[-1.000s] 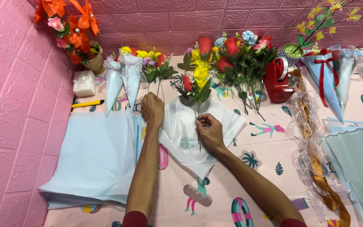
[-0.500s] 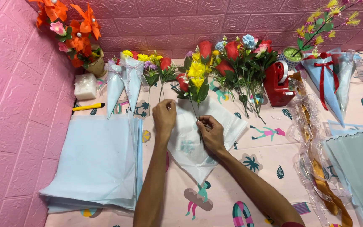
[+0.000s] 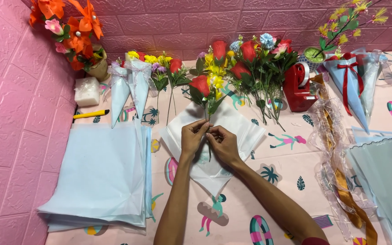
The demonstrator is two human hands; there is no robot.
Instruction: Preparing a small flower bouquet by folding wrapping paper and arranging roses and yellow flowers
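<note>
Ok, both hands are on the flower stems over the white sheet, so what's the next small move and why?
Probably lower the small red and yellow artificial flower bunch flat onto the middle of the white square wrapping sheet. The left hand and right hand pinch its stems just above the sheet, whose corners lie unfolded.

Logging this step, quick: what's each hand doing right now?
Left hand: closed on the flower stems.
Right hand: closed on the same stems.

Matt white wrapping paper [image 3: 232,131], glossy red plastic tape dispenser [image 3: 297,88], sheer shiny ribbon [image 3: 327,131]
</note>
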